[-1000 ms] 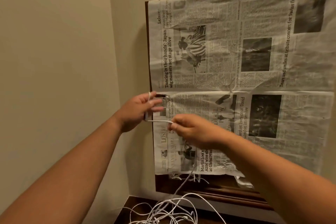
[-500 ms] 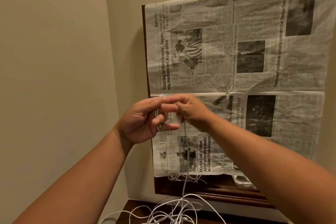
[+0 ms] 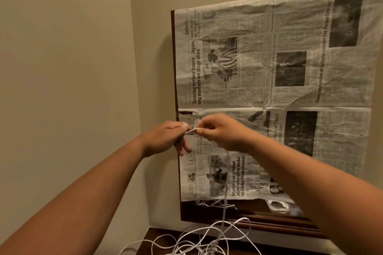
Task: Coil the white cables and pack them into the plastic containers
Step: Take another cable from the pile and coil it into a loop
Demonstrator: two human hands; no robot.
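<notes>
Left hand (image 3: pixel 165 136): curling fingers, pinching white cable (image 3: pixel 192 130).
Right hand (image 3: pixel 221 132): at 3 o'clock, curled fingers pinching it too.
Cable tangle (image 3: pixel 207 240): lying at 6 o'clock.
Newspaper (image 3: pixel 269 68): hanging behind.

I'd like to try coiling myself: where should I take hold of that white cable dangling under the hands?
Pinch the white cable on its straight hanging stretch just below the right hand, coming in from the side. It hangs free there, whereas lower down it joins crossing loops on the table.
</notes>
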